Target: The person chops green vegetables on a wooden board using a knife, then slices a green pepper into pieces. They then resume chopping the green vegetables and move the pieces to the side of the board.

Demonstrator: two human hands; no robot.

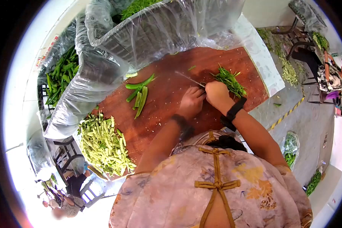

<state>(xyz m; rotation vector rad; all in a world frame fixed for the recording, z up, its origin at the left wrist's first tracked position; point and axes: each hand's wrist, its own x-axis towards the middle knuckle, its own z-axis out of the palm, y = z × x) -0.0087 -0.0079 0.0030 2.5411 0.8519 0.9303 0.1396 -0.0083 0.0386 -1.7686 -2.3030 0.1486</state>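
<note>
The 2 hands are working together, close to each other, above the far half of the counter [163,110]. The left hand [192,100] has its fingers curled in and drawn together; what may be inside them, I cannot tell. The right hand [217,93] is closed like a fist and seems to pinch a thin pale strip [188,78] at the finger side. This strip points away to the upper left, and it is too blurred to say if it is a tool or a piece of plant.

In my judgement, the step in hand is fine finger work on 1 small thing, held between the 2 hands. The next move calls for a steady left hand and a small, controlled turn of the right wrist, with the strip kept away from the left fingertips.

Just beyond the right hand, on its right side, lies a loose heap of thin green stems [230,81]. On the other side, well apart from the left hand, some long green pods [140,86] lie on the counter, a few of them looking slit open. Nearer to the body on the left is a big pile of pale green pieces [104,146]. Behind the pods stands a bin [70,102] lined with clear plastic, with more green pods inside.
</note>
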